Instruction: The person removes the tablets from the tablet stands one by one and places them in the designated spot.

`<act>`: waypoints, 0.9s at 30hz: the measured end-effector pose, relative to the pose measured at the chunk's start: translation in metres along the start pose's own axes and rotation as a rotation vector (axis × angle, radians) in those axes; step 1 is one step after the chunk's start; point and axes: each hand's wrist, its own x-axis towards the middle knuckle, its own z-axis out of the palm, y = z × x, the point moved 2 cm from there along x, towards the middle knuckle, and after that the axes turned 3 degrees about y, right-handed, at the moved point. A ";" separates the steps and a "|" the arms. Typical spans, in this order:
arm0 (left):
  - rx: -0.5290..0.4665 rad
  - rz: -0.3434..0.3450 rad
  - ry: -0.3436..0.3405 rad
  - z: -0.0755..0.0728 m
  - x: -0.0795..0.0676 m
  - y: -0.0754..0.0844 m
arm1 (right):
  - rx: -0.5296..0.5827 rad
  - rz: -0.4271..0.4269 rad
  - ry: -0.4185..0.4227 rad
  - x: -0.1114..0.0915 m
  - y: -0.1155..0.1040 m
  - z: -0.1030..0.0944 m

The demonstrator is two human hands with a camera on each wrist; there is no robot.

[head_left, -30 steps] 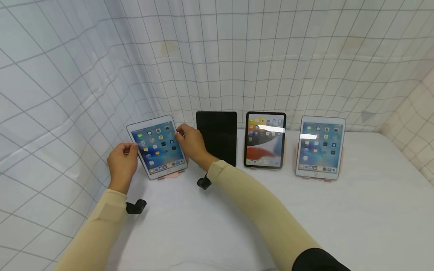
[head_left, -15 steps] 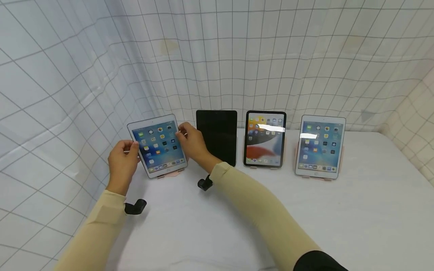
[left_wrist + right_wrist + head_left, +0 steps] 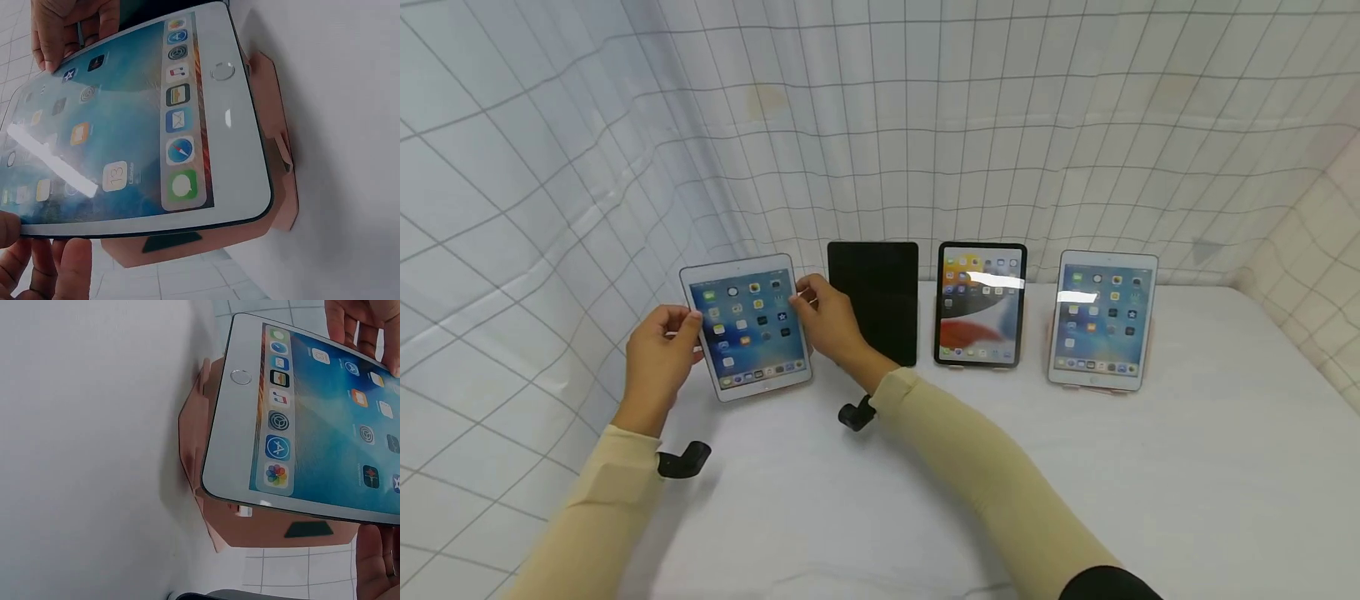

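Observation:
Between my two hands is a white-framed tablet (image 3: pixel 747 333) with a lit home screen, slightly tilted, at the left in the head view. My left hand (image 3: pixel 658 354) pinches its left edge, thumb in front and fingers behind. On the opposite edge, my right hand (image 3: pixel 833 323) grips with the thumb at the front; part of its fingers is hidden behind. A pink metal stand (image 3: pixel 269 94) stands behind the tablet. In the right wrist view the tablet's bottom edge sits off the lip of the stand (image 3: pixel 192 428), with a gap visible.
Right beside my right hand stands a tablet with a dark screen (image 3: pixel 872 292). Farther right are a black-framed lit tablet (image 3: pixel 981 308) and another white-framed one (image 3: pixel 1105 317), both on stands. The white table (image 3: pixel 850 517) ends at a grid-patterned curtain (image 3: pixel 895 125).
The tablet has come forward off the stand's lip, whose hooks no longer show below it in the head view. Both hands keep their hold. The head view has shifted slightly.

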 end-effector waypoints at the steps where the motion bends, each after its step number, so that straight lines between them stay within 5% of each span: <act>1: 0.012 -0.001 -0.012 -0.002 -0.001 0.000 | 0.001 0.006 -0.003 -0.002 -0.001 0.000; 12: 0.048 0.047 -0.174 -0.020 -0.008 -0.002 | 0.047 0.070 -0.028 -0.026 -0.014 0.000; 27: 0.086 0.012 -0.335 -0.031 -0.021 -0.023 | 0.180 0.253 -0.109 -0.062 -0.022 0.007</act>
